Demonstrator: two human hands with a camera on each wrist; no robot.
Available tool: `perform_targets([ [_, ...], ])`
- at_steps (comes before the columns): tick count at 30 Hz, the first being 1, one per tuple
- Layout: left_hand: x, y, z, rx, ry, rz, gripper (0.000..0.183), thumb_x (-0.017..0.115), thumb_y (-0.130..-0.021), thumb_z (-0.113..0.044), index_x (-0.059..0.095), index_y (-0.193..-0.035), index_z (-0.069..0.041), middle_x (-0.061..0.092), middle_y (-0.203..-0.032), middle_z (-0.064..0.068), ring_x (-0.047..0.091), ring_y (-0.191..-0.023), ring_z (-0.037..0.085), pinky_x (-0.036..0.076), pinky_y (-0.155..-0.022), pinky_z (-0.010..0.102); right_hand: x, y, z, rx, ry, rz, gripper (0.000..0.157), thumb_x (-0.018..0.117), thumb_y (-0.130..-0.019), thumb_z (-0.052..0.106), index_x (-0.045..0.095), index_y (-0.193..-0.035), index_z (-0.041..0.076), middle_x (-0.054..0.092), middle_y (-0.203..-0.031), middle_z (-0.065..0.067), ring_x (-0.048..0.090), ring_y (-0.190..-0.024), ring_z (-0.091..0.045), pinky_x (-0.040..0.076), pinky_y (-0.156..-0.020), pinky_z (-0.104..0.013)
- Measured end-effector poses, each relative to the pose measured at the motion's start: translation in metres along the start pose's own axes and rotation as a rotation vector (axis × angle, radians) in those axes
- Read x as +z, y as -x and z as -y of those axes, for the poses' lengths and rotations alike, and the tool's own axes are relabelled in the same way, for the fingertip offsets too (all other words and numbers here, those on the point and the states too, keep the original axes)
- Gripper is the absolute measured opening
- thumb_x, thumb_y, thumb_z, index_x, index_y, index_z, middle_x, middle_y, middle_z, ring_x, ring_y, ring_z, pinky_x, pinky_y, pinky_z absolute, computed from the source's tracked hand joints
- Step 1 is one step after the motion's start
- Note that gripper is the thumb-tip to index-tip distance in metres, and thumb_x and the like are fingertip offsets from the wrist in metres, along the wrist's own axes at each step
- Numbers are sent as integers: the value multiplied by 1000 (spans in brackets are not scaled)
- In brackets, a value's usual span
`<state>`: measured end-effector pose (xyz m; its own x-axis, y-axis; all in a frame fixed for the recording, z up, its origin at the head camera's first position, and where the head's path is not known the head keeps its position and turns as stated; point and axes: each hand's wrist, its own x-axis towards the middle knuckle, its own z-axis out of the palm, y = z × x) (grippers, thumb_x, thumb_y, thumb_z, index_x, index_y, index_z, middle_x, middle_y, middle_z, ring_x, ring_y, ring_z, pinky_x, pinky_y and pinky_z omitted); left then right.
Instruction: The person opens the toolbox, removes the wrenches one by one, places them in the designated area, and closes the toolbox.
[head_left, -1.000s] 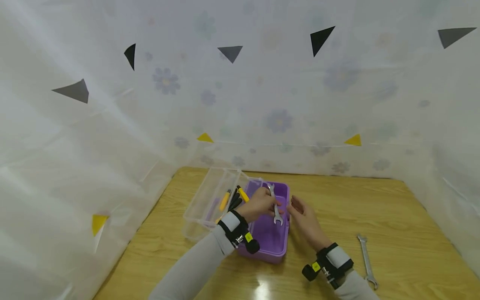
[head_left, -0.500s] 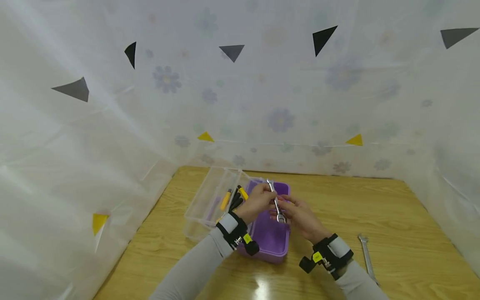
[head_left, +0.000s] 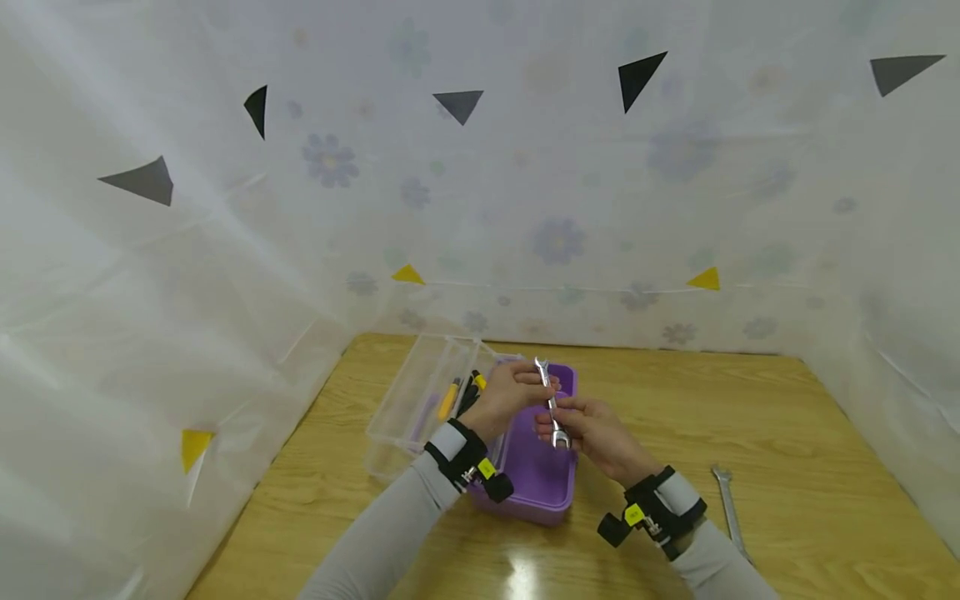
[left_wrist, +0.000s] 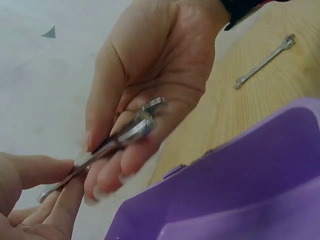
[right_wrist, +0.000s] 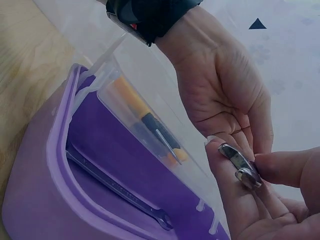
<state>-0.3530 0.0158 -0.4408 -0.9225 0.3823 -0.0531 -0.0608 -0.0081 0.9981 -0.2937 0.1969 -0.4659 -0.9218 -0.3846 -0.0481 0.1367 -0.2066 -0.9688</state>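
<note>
A shiny open-ended wrench (head_left: pixel 552 408) is held above the purple box (head_left: pixel 536 492), tilted lengthwise. My left hand (head_left: pixel 510 398) pinches its upper part between thumb and fingers. The right hand (head_left: pixel 603 433) pinches it lower down, near the larger end, thumb on top and fingers beneath. In the left wrist view the right hand (left_wrist: pixel 155 75) lies palm up under the blurred wrench (left_wrist: pixel 107 145), with the left hand (left_wrist: pixel 42 195) at its thin end. The right wrist view shows another wrench (right_wrist: pixel 120 187) lying inside the box.
A clear plastic lid (head_left: pixel 408 400) is folded open left of the box, holding yellow-handled (head_left: pixel 448 400) and black tools. Another wrench (head_left: pixel 731 512) lies on the wooden table (head_left: pixel 660 375) at the right. Pale plastic sheets surround the table.
The right hand has come in from beside the box and taken hold of the wrench, which the left hand held alone. The left hand has shifted slightly up along it.
</note>
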Motion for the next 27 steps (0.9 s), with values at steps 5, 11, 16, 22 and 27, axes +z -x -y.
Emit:
perform_targets([
  [5,-3,-1,-3,-1,4,8,34,79,-90,-1,72,-123,5,78,-114,13,74,-108,22,57,-98,33,0,0,1,-22,20,4,47,49,-110,5,34,-145,-25,76,-107,-8,75,-100,-14,60,-93,-32],
  [11,-4,-2,-4,-16,48,36,29,76,-93,-1,73,-121,5,78,-113,15,75,-106,24,59,-94,32,1,-1,3,-40,27,-72,42,47,-110,1,38,-141,-27,77,-104,-6,74,-97,-11,59,-91,-26],
  [16,-4,-7,-2,-29,125,68,32,73,-94,5,68,-124,13,76,-113,21,76,-106,27,60,-95,34,3,1,4,-52,15,-122,41,51,-109,1,44,-138,-27,78,-102,-6,75,-95,-10,59,-90,-25],
  [22,2,-9,1,-57,122,52,24,75,-92,5,71,-115,11,78,-105,19,77,-97,25,61,-92,35,1,6,1,-43,1,-138,37,54,-107,-1,47,-134,-25,78,-102,-8,76,-95,-13,60,-91,-27],
  [27,10,-8,1,-84,109,50,23,76,-92,3,71,-114,9,78,-105,17,77,-98,25,60,-93,36,-2,12,-1,-33,21,-163,39,55,-107,2,48,-136,-23,77,-105,-9,75,-96,-13,60,-91,-28],
])
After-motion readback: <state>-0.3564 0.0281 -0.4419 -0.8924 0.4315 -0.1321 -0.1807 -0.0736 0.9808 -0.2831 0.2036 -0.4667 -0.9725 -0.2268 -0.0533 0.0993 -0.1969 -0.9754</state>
